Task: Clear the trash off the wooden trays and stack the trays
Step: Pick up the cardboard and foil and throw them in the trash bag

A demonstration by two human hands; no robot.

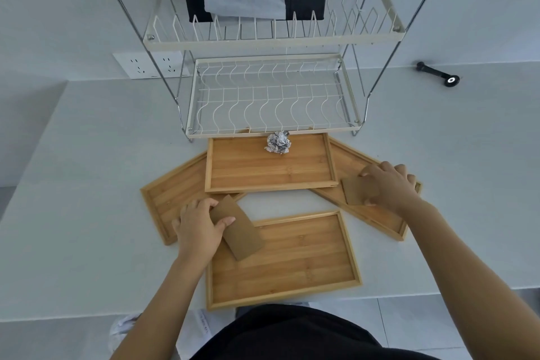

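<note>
Several wooden trays lie on the white counter: a near tray (292,266), a left tray (163,199), a middle tray (268,169) and a right tray (377,216). My left hand (198,228) grips a brown cardboard piece (242,237) that reaches over the near tray's left corner. My right hand (388,184) is closed on a second brown cardboard piece (356,190) over the right tray. A crumpled foil and paper ball (279,142) sits at the far edge of the middle tray.
A two-tier wire dish rack (271,96) stands just behind the trays, with a black cloth and white paper on its top tier. A black tool (438,74) lies at the far right. A wall socket (152,64) is behind left. Floor lies beyond the counter's near edge.
</note>
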